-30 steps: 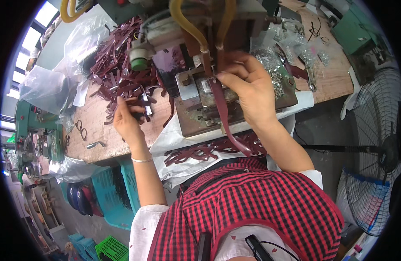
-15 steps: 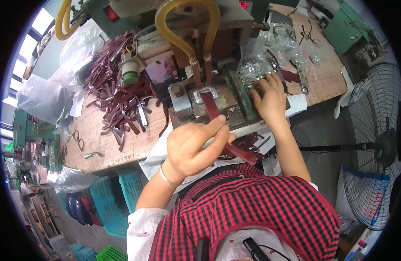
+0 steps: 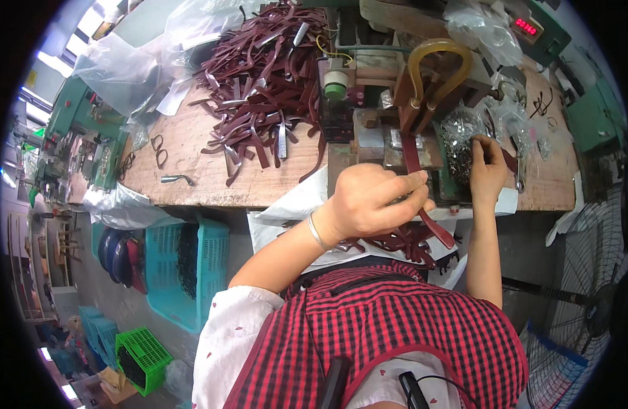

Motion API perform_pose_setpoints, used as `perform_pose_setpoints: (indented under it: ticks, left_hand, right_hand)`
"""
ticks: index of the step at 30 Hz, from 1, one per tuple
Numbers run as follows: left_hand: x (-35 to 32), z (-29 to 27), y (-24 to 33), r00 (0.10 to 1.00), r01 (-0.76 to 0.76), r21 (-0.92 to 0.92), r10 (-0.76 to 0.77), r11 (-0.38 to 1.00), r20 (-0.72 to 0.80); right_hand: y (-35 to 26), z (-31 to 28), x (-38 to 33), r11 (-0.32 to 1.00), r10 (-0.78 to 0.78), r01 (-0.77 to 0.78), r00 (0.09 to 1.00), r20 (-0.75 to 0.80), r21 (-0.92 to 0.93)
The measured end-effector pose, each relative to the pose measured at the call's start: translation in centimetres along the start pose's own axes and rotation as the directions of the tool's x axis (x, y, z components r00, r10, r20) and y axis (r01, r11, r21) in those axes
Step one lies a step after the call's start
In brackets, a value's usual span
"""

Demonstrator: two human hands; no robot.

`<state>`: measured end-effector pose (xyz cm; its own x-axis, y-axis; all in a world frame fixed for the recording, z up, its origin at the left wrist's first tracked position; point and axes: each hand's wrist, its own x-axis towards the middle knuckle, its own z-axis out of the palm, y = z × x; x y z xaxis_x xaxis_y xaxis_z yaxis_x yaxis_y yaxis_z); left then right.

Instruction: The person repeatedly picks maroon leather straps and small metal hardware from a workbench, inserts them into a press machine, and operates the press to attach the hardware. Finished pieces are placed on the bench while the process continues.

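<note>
My left hand is closed on a dark red eyeglass temple, a long flat strip. Its far end lies on the small metal fixture of a bench machine, beneath two upright copper-coloured bars; its near end sticks out below my fingers. On the right, my right hand is at the edge of a heap of tiny shiny metal parts in clear plastic. Its fingertips are drawn together; whatever is between them is too small to make out.
A big pile of dark red temples covers the table on the left. More temples lie on white cloth near my lap. A yellow looped hose rises above the fixture. Turquoise baskets stand below; a fan is at right.
My view has shifted left, so the machine appears farther right. My right hand's spread fingers have drawn together at the metal parts. The left hand keeps hold of the temple at the fixture.
</note>
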<state>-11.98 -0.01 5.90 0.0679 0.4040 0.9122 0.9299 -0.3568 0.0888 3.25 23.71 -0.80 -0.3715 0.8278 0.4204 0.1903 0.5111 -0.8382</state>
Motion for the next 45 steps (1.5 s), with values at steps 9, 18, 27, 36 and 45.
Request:
perform_pose_setpoints:
  ticks: [9,18,27,36,45]
  left_hand:
    - [-6.7,-9.5,-4.7,0.674,0.682,0.519,-0.718,0.515,-0.172]
    - [-11.1,-9.7,-11.9,0.483,0.499,0.823,-0.876,0.271,-0.004]
    - [-11.3,-16.0,-12.2,0.342,0.339,0.887,-0.92,0.312,0.192]
    - [-11.7,-20.5,-6.1,-0.074,0.8,0.599,-0.996,-0.029,0.05]
    - [-13.8,-8.3,-11.6,0.493,0.87,0.105,-0.846,0.481,-0.206]
  right_hand:
    - [3.6,-2.3,-2.4,0.78,0.28,-0.122,0.945,-0.169,0.613]
    - [-0.8,2.5,-0.1,0.854,0.203,-0.15,0.978,-0.054,0.499]
    - [0.4,1.1,-1.0,0.972,0.095,-0.089,0.995,-0.019,0.216]
    - [1.2,-6.9,-6.6,0.992,0.125,-0.129,0.97,-0.207,-0.008]
    - [-12.2,3.3,-1.0,0.961,-0.121,0.082,0.983,0.134,0.266]
